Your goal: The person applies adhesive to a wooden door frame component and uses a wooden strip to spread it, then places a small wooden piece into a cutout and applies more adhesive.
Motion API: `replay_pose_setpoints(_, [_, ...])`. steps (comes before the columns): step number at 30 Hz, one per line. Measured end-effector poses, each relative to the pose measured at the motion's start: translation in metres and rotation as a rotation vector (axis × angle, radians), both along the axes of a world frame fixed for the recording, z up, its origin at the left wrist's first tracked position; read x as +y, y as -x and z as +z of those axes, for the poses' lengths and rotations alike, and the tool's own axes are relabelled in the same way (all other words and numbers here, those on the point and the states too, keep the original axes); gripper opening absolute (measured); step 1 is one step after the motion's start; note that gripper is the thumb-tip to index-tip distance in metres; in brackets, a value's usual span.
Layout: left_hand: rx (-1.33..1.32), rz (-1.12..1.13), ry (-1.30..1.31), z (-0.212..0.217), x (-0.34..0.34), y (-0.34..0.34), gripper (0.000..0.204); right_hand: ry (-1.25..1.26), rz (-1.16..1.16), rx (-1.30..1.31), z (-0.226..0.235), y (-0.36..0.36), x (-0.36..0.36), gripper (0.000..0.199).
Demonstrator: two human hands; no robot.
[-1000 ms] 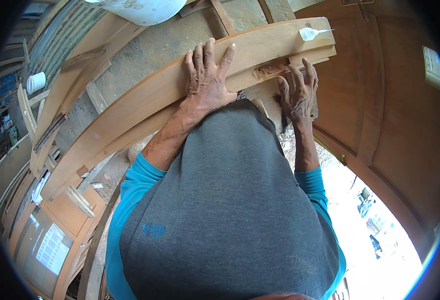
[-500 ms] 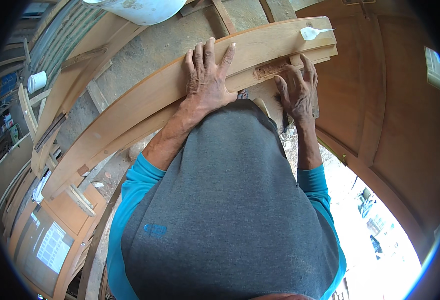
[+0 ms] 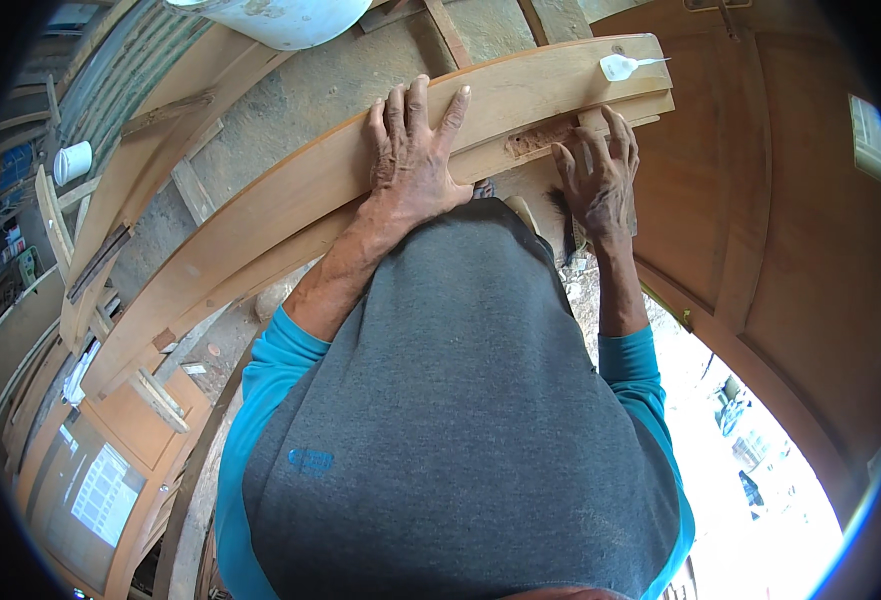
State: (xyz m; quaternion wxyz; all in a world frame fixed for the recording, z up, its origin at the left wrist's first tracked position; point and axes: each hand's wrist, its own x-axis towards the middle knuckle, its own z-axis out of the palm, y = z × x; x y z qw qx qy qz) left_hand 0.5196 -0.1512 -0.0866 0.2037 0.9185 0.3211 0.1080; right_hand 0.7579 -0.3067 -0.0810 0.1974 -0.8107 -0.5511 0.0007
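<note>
The long wooden plank (image 3: 360,160) runs left-low to right-high; the left hand (image 3: 415,150) lies flat on it, fingers spread, while the right hand (image 3: 595,180), fingers splayed, presses nearer the plank's notched end by the small white bottle (image 3: 620,67)

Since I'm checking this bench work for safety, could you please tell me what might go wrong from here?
1. The left hand lies flat on the long plank; if the plank slides, that hand could slip.
2. The right hand works beside a rough notch; splinters seem possible.
3. The small white bottle rests near the plank's end and could be knocked off.
</note>
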Motion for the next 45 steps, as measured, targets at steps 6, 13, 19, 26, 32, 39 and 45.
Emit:
replay_pose_setpoints(6, [0.016,-0.007,-0.005,-0.002,0.001,0.0,0.126,0.073,0.096,-0.016,-0.001,0.012,-0.001,0.059])
replay_pose_setpoints(13, [0.027,-0.006,0.003,0.001,0.001,0.001,0.127,0.075,0.037,-0.059,-0.013,0.011,-0.012,0.066])
replay_pose_setpoints(19, [0.029,-0.004,0.0,0.0,0.001,0.001,0.127,0.048,-0.001,-0.008,-0.017,0.012,-0.013,0.069])
replay_pose_setpoints(26, [0.04,-0.008,0.001,0.0,0.001,0.0,0.126,0.099,-0.023,-0.001,-0.02,0.02,-0.015,0.073])
replay_pose_setpoints(32, [0.011,-0.005,0.002,-0.001,0.001,0.0,0.126,0.195,0.061,-0.058,-0.013,0.051,-0.015,0.081])
replay_pose_setpoints(39, [0.013,-0.004,-0.003,-0.002,0.0,0.001,0.126,0.078,0.17,0.058,-0.011,0.067,-0.017,0.075])
replay_pose_setpoints(45, [0.02,-0.003,0.0,-0.002,0.0,0.0,0.127,0.056,0.135,0.088,-0.006,0.07,-0.007,0.07])
